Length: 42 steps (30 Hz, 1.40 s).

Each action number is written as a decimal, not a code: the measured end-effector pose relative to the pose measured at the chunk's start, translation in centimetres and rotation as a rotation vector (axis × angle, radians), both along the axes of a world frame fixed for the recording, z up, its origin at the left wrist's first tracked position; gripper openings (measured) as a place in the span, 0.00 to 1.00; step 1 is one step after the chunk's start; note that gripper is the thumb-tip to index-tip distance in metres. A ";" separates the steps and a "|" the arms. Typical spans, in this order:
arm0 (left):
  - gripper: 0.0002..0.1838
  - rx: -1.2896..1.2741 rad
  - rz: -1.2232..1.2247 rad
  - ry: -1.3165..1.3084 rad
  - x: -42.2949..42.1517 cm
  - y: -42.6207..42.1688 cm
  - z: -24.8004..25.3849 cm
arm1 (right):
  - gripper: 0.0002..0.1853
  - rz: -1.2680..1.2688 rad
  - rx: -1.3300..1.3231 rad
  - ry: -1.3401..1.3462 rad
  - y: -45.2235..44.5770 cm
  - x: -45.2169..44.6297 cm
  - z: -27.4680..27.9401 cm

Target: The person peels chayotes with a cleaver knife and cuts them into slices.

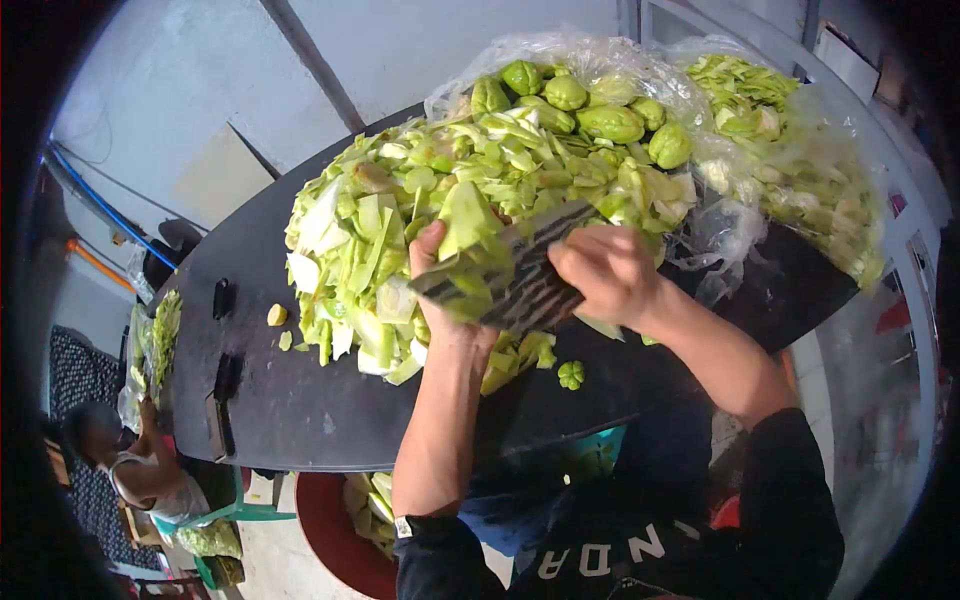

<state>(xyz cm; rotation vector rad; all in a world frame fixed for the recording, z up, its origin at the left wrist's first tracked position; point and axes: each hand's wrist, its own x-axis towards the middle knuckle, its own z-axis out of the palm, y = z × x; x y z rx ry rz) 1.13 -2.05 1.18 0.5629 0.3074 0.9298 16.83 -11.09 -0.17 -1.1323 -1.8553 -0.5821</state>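
Near the middle of the view, my left hand is wrapped round a peeled pale green chayote. My right hand grips a wide cleaver, its handle hidden in my fist. The blade is blurred and crosses in front of the chayote's lower part. Behind both hands, a large heap of pale green slices covers much of the dark table. Several whole chayotes lie at the heap's back in clear plastic.
A clear bag of slices stands at the right. A small green piece lies near the front edge. Black objects rest at the table's left. Below is a red tub with pieces inside. Another person sits at the far left.
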 end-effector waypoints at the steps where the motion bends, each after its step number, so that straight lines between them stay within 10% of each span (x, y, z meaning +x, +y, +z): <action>1: 0.25 -0.021 0.047 0.013 0.3 0.0 0.1 | 0.12 -0.082 -0.056 0.032 0.6 0.5 -0.3; 24: 0.24 -0.005 0.002 -0.101 -0.2 0.4 -0.6 | 0.16 -0.049 -0.075 0.054 0.8 1.2 -0.4; 28: 0.23 -0.028 -0.120 -0.201 -0.3 0.6 -0.3 | 0.13 -0.407 -0.379 0.144 1.5 2.3 -0.7; 42: 0.27 -0.057 -0.013 -0.049 0.2 0.3 -1.1 | 0.06 -0.190 0.198 -0.273 0.1 -1.3 0.1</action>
